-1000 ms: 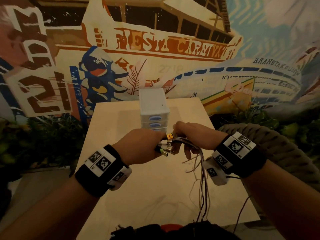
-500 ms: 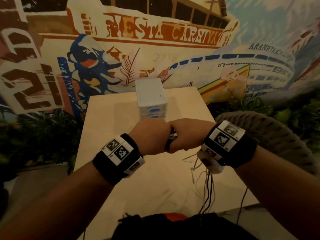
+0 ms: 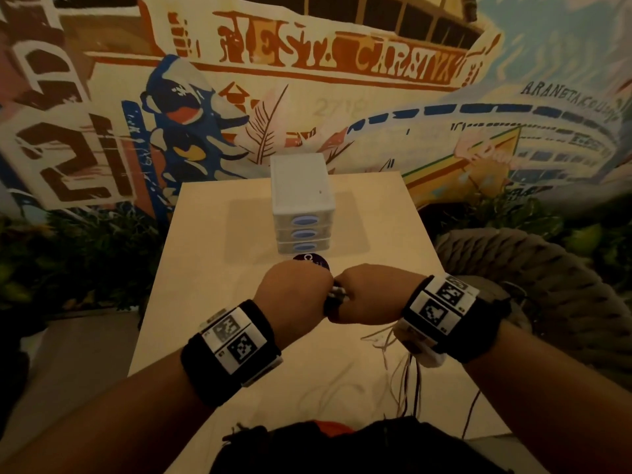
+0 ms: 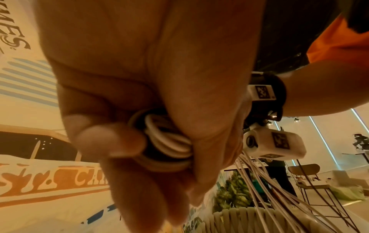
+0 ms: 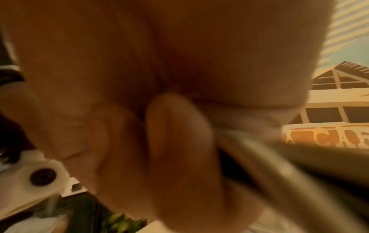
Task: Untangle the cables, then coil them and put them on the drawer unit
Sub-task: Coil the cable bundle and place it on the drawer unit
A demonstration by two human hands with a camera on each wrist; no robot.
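My two fists meet over the middle of the table [image 3: 212,302]. My left hand [image 3: 294,295] grips a small coil of white and dark cables [image 4: 165,141], with its fingers curled round the loops. My right hand [image 3: 369,295] holds the same cable bundle [image 3: 337,295] right beside it; the wrist view shows blurred cables [image 5: 269,157] running from its curled fingers. Loose cable tails [image 3: 407,381] hang down under my right wrist and trail over the table's near edge. The white three-drawer unit [image 3: 301,196] stands just beyond my hands, its top bare.
A dark round object [image 3: 311,261] lies on the table between the drawer unit and my left hand. A thick woven rope seat [image 3: 547,278] sits off the table's right side. Plants and a painted mural wall stand behind the table.
My hands came together into fists around the cables, hiding the connector ends seen one second ago. Since half a second ago they have barely moved; the dark round object has come into view.
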